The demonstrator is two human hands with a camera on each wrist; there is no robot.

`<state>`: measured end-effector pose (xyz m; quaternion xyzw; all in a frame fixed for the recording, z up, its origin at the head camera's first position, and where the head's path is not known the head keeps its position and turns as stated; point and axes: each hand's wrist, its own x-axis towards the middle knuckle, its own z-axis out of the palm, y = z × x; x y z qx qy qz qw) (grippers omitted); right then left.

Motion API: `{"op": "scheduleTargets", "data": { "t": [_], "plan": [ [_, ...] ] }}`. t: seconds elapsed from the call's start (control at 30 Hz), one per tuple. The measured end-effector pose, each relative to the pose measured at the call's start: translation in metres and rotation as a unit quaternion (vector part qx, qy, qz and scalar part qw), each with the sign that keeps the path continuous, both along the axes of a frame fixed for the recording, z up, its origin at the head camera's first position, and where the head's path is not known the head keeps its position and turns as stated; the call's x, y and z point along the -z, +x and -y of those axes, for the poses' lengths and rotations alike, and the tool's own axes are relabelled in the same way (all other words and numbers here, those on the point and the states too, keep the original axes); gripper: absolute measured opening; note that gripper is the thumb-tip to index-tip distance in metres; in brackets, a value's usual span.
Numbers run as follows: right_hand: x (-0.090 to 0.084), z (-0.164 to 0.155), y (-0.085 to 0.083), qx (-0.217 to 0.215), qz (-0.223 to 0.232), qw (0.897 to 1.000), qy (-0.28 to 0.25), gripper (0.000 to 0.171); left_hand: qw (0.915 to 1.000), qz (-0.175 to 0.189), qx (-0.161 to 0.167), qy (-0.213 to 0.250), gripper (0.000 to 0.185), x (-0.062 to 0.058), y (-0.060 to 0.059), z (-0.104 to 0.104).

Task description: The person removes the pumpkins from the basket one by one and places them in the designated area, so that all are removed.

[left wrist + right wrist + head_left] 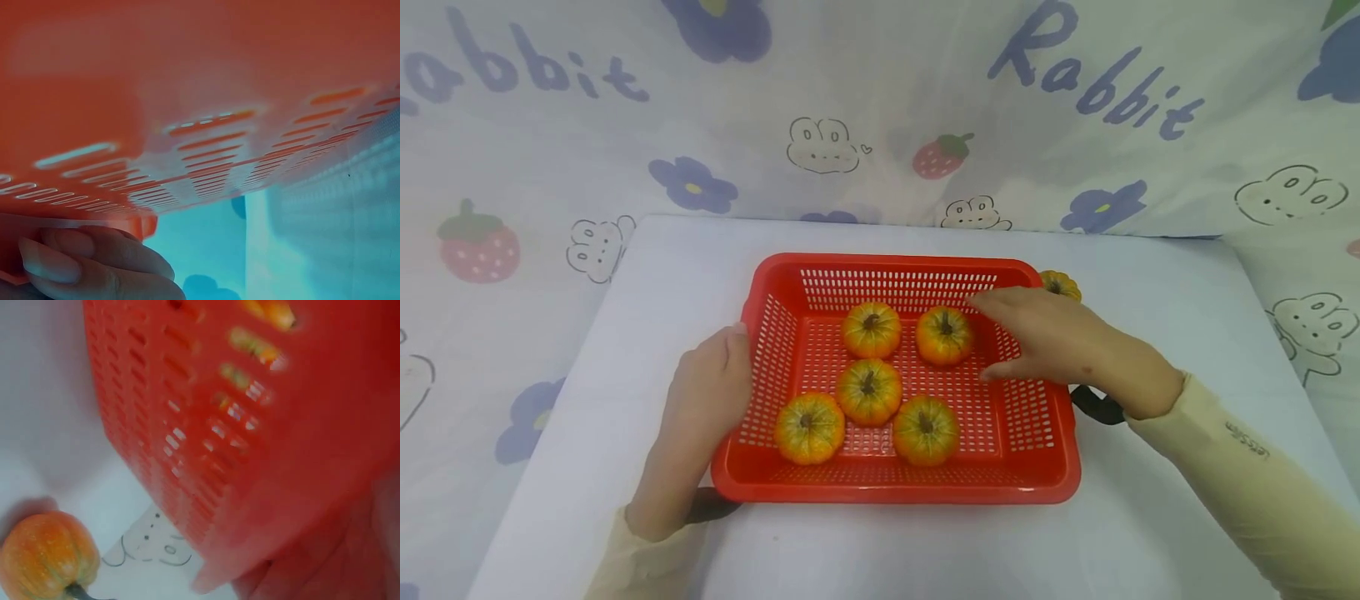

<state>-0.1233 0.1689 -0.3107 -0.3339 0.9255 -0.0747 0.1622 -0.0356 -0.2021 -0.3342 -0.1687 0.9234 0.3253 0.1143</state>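
Note:
A red plastic basket [895,493] with slotted walls stands on the white table, holding several small orange-green pumpkins [870,392]. My left hand [711,387] grips the basket's left rim; in the left wrist view its curled fingers [94,265] show beneath the edge. Over the right rim reaches my right hand [1037,329], thumb and fingers spread apart with nothing held between them. Its fingertips are close to the back right pumpkin [943,336]; whether they touch it cannot be told. Another pumpkin [49,557] lies outside the basket, beyond the right wall, partly hidden by that hand in the head view.
Behind the white table [895,550] hangs a cloth [880,92] printed with rabbits, flowers and strawberries. A black band [1099,406] is at the right wrist, and another dark piece [711,504] shows by the left one.

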Motion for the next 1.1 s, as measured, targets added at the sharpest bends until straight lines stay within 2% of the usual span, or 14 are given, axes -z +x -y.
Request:
{"op": "scheduleTargets", "data": {
  "t": [0.13,0.27,0.47,0.8,1.1],
  "plan": [
    [-0.003,0.003,0.0,-0.014,0.017,1.0,0.02,0.099,1.0,0.0,0.002,-0.003,0.058,0.0,-0.001,0.0],
    [0.0,0.007,-0.004,-0.01,0.017,1.0,0.022,0.1,1.0,-0.001,0.005,-0.003,0.057,-0.001,-0.001,0.001],
    [0.012,0.011,-0.009,-0.014,0.006,1.0,0.019,0.098,0.9999,-0.006,0.009,-0.005,0.056,0.0,0.0,0.0],
    [0.021,0.021,-0.012,-0.018,-0.007,0.999,0.037,0.094,1.0,-0.004,0.004,-0.008,0.057,0.001,0.0,-0.002],
    [0.028,0.024,-0.014,-0.031,-0.041,0.998,0.042,0.09,0.9999,-0.004,0.005,-0.012,0.057,-0.001,-0.001,0.0]
  ]
}}
